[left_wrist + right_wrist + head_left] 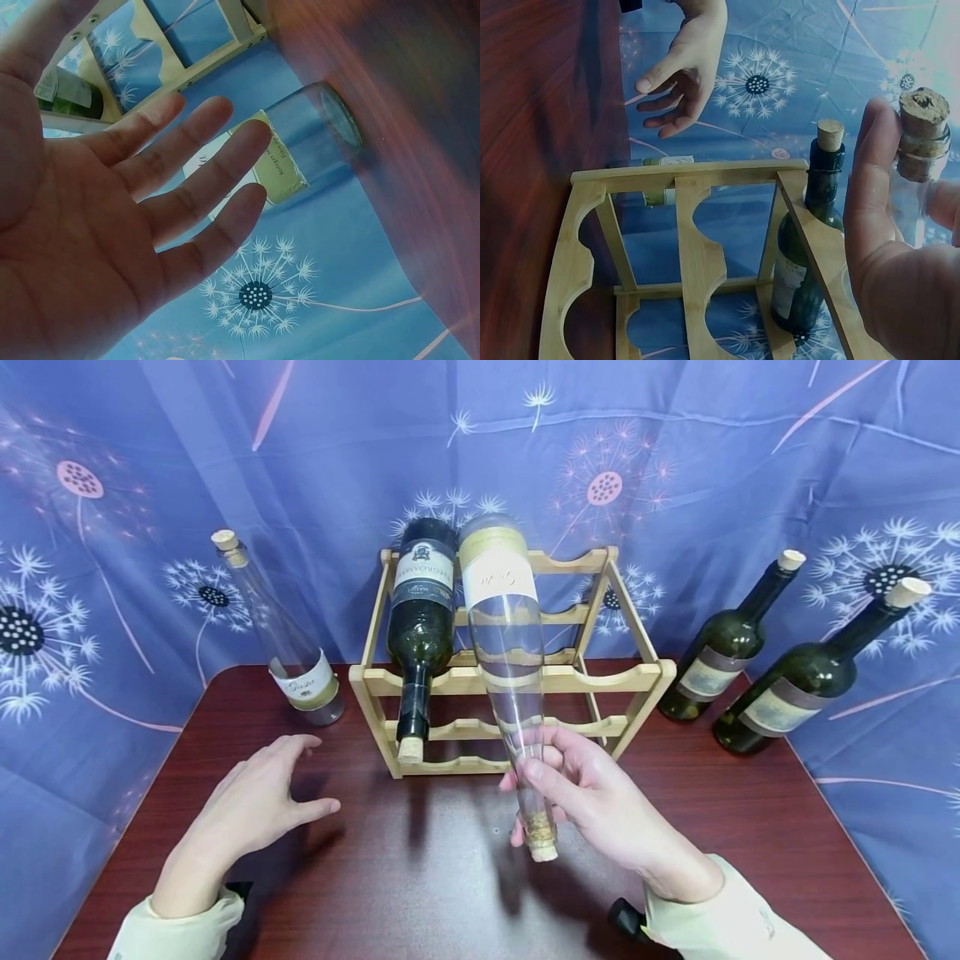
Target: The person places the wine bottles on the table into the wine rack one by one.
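Observation:
My right hand [600, 797] grips the neck of a clear glass wine bottle [513, 639], its fingers and thumb around it. The bottle tilts with its corked mouth toward me and its base raised over the wooden wine rack [660, 677]. In the right wrist view, its cork [924, 112] shows beyond the fingers. A dark green wine bottle [422, 631] lies on the rack's top tier at the left, cork facing me. Over the table's left side, my left hand [247, 802] is held with fingers apart, nothing in it. Behind it stands another clear bottle [311, 685].
Two corked dark bottles, one nearer the rack [708, 664] and one farther right [787, 697], stand at the right of the reddish-brown table [420, 893]. The rack's lower tiers have scalloped rails. A blue dandelion-patterned cloth [337, 452] hangs behind and beside the table.

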`<state>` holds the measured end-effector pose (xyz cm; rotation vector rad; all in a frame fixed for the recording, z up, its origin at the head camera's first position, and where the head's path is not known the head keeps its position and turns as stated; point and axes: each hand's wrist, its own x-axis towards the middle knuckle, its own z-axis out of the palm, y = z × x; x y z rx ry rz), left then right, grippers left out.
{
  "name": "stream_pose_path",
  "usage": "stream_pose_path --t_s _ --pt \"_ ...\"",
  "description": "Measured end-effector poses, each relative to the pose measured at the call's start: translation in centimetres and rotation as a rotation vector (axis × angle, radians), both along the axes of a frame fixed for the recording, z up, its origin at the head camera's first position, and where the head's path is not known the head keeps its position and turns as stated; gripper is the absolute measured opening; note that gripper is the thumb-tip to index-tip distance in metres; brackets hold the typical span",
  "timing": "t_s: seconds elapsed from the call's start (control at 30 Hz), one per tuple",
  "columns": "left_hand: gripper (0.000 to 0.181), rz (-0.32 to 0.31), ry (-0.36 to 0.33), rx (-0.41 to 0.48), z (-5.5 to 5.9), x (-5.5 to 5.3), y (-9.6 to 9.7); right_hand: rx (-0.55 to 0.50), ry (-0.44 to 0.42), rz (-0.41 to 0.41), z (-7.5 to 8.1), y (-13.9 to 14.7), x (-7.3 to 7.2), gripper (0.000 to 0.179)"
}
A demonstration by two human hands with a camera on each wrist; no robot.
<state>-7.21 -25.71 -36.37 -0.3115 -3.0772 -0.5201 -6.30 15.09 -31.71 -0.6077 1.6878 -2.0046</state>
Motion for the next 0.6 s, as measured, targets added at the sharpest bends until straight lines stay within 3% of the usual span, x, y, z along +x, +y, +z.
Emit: stream_pose_path --t_s 0.33,0.6 --pt "0.084 -0.002 0.003 0.004 0.0 0.0 0.0 0.064 -0.024 -0.080 0.6 -0.6 -0.6 0.038" --pt "0.083 -0.016 0.026 0.009 -0.4 0.0 0.1 0.056 -0.023 -0.115 0.7 -1.1 -0.9 0.037"
